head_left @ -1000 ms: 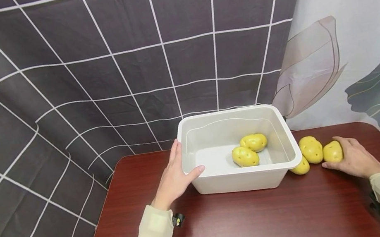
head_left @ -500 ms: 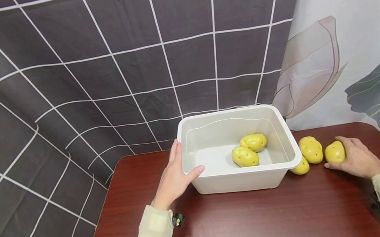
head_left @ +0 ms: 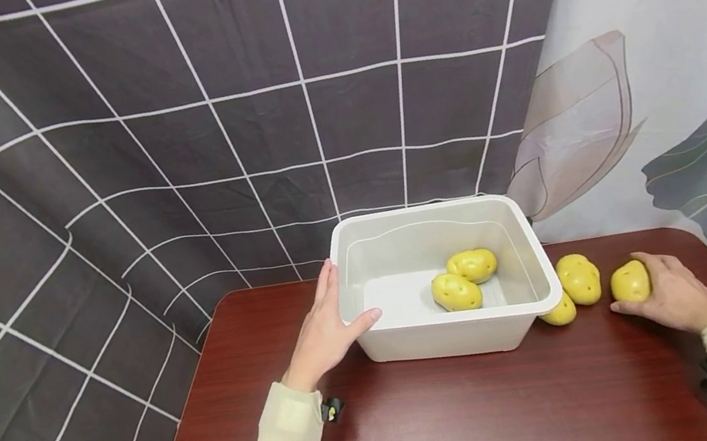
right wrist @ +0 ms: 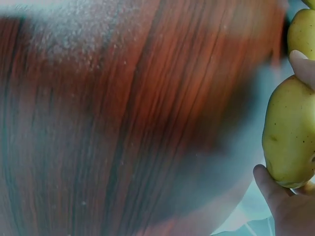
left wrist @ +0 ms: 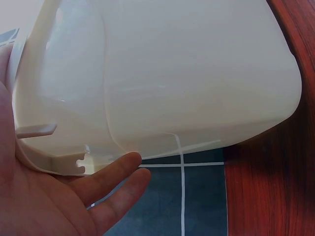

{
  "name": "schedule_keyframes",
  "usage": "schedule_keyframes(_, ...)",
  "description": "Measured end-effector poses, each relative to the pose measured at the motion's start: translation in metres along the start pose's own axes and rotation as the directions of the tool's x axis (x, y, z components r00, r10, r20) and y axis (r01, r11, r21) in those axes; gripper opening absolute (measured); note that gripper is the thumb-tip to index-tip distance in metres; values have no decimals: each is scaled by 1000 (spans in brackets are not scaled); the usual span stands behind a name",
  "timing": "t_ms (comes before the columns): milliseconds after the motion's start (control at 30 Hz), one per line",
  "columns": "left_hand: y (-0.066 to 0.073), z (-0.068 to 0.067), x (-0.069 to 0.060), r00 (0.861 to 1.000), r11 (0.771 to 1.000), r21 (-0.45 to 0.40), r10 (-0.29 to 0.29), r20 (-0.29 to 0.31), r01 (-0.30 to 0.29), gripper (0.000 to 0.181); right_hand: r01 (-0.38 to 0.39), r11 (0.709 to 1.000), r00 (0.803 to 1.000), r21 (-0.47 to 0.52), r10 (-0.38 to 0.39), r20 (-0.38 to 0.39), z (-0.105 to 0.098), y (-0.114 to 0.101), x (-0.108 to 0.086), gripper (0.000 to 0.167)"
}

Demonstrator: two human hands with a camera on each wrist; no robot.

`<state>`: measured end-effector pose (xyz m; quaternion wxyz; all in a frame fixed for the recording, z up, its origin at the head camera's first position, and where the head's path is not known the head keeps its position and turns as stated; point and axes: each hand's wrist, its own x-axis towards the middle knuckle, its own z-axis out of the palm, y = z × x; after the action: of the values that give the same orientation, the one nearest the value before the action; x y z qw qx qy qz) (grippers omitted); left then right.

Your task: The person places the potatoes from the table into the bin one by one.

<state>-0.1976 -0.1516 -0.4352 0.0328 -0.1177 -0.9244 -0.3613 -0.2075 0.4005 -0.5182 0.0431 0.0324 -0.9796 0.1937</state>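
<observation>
A pale plastic bin (head_left: 443, 338) stands on the table with two yellow potatoes inside, one in front (head_left: 456, 291) of the other (head_left: 472, 265). At the bin's left end rests my left hand (head_left: 320, 335), its thumb across the rim and its fingers straight along the outer wall. In the left wrist view, two extended fingers (left wrist: 118, 179) lie by the bin's outside wall (left wrist: 197, 78). My right hand (head_left: 678, 295) grips a potato (head_left: 630, 282) right of the bin, thumb at its near side. The right wrist view shows that potato (right wrist: 290, 132) between thumb and fingers.
Two more potatoes lie against the bin's right side: a whole one (head_left: 579, 279) and one partly hidden under the rim (head_left: 560, 311). The reddish-brown table (head_left: 485, 417) meets a dark gridded cloth (head_left: 255, 135) behind and a pale patterned cloth (head_left: 597, 125) at right.
My right hand has moved slightly right with its potato, widening the gap to the neighbouring one. The left hand and the bin have stayed in place.
</observation>
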Motion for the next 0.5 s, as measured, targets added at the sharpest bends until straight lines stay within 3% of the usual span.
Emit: schedule_keyframes(500,0,1,0,1000,1000,-1,1,-9,-1,106,33,999,999,9,-33,-16,-9,-1,-2,108)
